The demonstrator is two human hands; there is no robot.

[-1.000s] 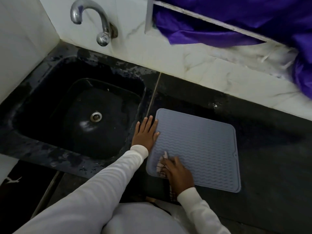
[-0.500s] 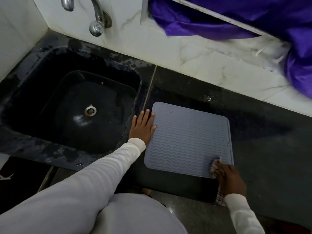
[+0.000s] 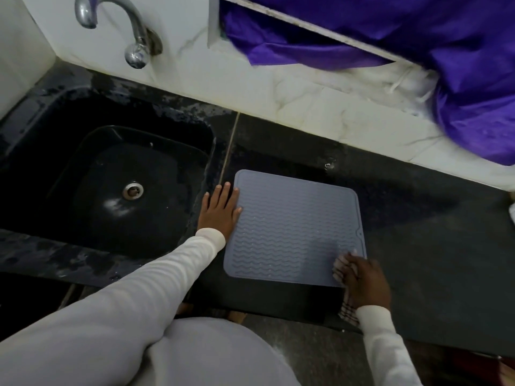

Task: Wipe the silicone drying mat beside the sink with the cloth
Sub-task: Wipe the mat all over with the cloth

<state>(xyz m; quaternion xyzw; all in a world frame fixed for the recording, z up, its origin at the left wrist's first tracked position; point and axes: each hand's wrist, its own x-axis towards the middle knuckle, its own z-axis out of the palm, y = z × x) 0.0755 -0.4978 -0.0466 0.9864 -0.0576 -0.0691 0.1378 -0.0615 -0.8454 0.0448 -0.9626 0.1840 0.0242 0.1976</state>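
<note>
Silicone drying mat (image 3: 292, 229) lay flat on the dark desk (image 3: 432, 246) just right of the sink (image 3: 111, 176), toward the desk's front edge, its ribs running left to right. At its left edge the left hand (image 3: 220, 211) pressed down with fingers straight and spread flat, pinning it. At its front right corner the right hand (image 3: 362, 280) curled its fingers round the bunched cloth (image 3: 341, 267), so the unwiped mat lay to the left and away from that hand, which seemed nearer for the next stroke.
</note>
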